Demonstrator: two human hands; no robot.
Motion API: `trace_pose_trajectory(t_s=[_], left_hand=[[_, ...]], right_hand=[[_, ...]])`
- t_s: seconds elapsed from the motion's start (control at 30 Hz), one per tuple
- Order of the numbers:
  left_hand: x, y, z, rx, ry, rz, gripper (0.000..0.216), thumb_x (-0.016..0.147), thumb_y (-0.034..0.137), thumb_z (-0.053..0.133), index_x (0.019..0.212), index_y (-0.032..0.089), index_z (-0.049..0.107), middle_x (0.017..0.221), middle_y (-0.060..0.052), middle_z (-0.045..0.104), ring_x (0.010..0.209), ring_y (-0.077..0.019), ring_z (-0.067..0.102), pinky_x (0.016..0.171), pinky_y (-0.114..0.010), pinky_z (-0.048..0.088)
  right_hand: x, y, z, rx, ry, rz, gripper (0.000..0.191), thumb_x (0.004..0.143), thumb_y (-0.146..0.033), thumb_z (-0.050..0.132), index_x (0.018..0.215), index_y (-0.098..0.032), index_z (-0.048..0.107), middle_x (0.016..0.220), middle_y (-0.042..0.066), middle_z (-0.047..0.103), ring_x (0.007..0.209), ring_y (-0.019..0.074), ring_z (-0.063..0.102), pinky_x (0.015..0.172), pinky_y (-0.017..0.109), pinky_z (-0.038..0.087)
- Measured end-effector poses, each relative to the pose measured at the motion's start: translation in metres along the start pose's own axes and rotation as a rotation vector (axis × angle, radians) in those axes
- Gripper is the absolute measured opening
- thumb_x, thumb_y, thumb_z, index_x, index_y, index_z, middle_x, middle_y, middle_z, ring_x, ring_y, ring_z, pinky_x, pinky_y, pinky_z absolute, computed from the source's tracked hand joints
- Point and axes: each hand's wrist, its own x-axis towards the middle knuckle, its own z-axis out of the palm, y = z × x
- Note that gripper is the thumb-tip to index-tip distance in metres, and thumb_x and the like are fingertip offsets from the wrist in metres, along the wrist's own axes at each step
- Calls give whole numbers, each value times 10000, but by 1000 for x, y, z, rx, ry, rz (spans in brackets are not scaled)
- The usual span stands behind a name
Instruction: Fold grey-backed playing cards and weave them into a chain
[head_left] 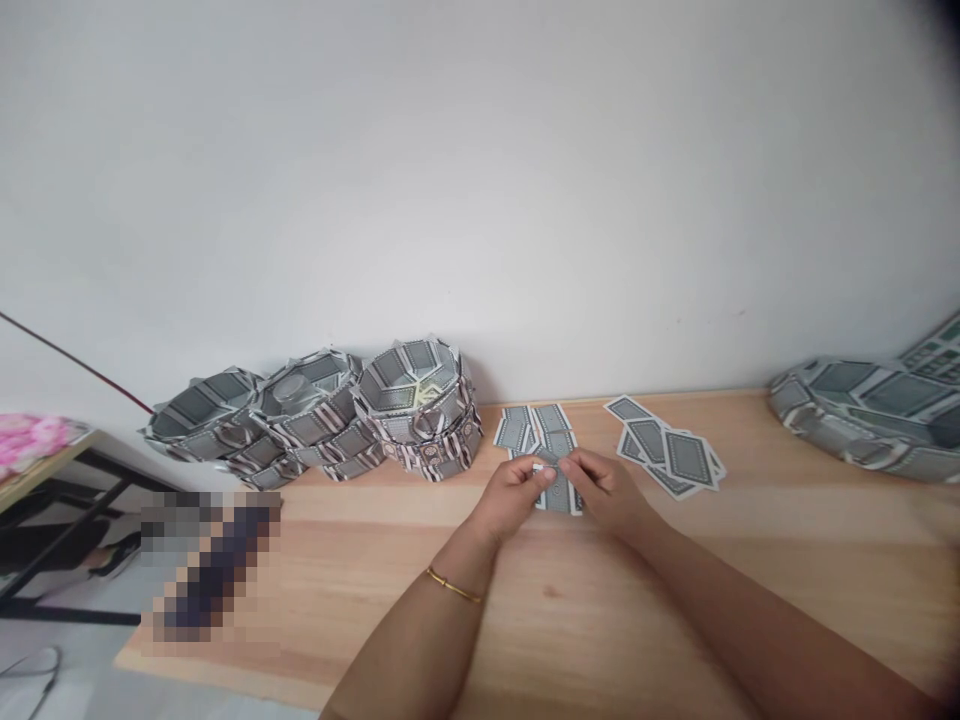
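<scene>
My left hand [516, 495] and my right hand [609, 490] meet at the middle of the wooden table [525, 600]. Both pinch the same grey-backed playing card [558, 491], fingers closed on its edges. Just behind the hands lies a small row of face-down cards [534, 430]. To the right of them a fanned pile of cards [671, 458] rests on the wood. A gold bangle [453, 586] circles my left wrist.
Three round bowls folded from cards [322, 415] stand stacked against the white wall at the left. A larger card tray [870, 415] sits at the right edge. A blurred patch [214, 570] covers the table's left corner. A dark-framed side table with pink flowers [37, 440] stands far left.
</scene>
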Motion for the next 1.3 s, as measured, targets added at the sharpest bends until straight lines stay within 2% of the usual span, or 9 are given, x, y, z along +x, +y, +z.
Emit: trace_pose_trajectory(t_s=[0.27,0.7,0.93,1.07,1.3], left_hand=[[0,-1,2,-27,55,39,367,719,483,617,678,122,565,601,30,420,595,-80,341,588,-218,274],[-1,1,4,-170,118,43,345,710,459,644,692,122,577,627,18,493,623,-86,408,637,-213,324],[0,-2,4,-293,147,33,327,699,430,666,689,124,553,640,14,507,617,-83,424,628,-205,341],[1,-2,4,-300,160,36,319,693,419,676,693,121,562,643,12,510,623,-84,432,631,-204,348],[1,-4,4,-324,149,-12,347,666,447,691,701,125,570,661,1,542,633,-95,466,642,-217,374]], right_hand=[[0,1,1,2,-76,0,371,892,-444,382,623,-195,437,551,-43,384,546,117,402,523,232,328],[-1,-3,2,11,-139,-44,352,872,-433,410,612,-201,360,571,-43,359,559,112,357,518,224,283],[-2,-4,3,7,-175,-47,253,851,-408,467,725,-189,483,618,-38,458,585,114,399,534,224,320],[-2,-2,4,-22,-163,-51,214,845,-373,489,738,-188,495,610,-42,467,568,109,394,527,232,314],[-2,0,5,-64,-117,-57,254,843,-392,480,683,-196,450,564,-54,417,541,107,376,509,234,296]])
